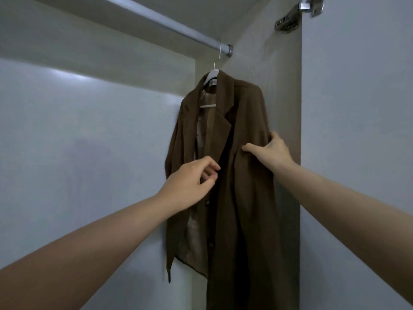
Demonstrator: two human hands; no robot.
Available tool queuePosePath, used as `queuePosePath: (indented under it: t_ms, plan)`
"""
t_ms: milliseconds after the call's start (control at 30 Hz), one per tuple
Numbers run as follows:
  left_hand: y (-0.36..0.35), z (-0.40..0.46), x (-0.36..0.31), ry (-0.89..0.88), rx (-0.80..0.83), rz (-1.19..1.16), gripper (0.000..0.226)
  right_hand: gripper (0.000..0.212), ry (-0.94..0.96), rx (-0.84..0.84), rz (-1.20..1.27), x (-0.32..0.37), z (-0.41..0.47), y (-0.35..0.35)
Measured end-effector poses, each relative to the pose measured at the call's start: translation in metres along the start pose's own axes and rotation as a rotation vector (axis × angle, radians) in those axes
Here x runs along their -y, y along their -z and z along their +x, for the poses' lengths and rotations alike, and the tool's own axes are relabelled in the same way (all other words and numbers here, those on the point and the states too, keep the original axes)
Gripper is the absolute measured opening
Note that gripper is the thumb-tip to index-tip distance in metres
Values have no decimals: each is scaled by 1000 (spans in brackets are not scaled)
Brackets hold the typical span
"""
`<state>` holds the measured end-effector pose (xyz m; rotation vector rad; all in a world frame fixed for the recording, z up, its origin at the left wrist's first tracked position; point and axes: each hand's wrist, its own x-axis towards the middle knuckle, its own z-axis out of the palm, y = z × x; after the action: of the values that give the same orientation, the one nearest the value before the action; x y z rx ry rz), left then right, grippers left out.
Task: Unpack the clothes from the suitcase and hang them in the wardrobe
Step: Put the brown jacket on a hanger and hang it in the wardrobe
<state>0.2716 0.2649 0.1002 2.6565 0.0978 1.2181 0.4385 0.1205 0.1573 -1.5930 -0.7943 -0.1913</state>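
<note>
Place: the inside of a home wardrobe is being shown.
Evidence: a brown coat is being carried by a hanger on a metal rail; a door hinge is being seen.
</note>
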Motion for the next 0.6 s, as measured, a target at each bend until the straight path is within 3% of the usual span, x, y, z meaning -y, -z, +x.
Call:
queuePosePath:
  t_ms: [133,400,600]
  plan:
    - [-22,-32,-5,66,54,-119,17,94,-210,138,231,-35,-48,11]
    - [-101,-101,-46,391,143,-565,10,43,-345,185,180,-112,-161,16]
    - [-152,-160,-80,518,174,-703,13,29,-396,172,137,-169,-247,35]
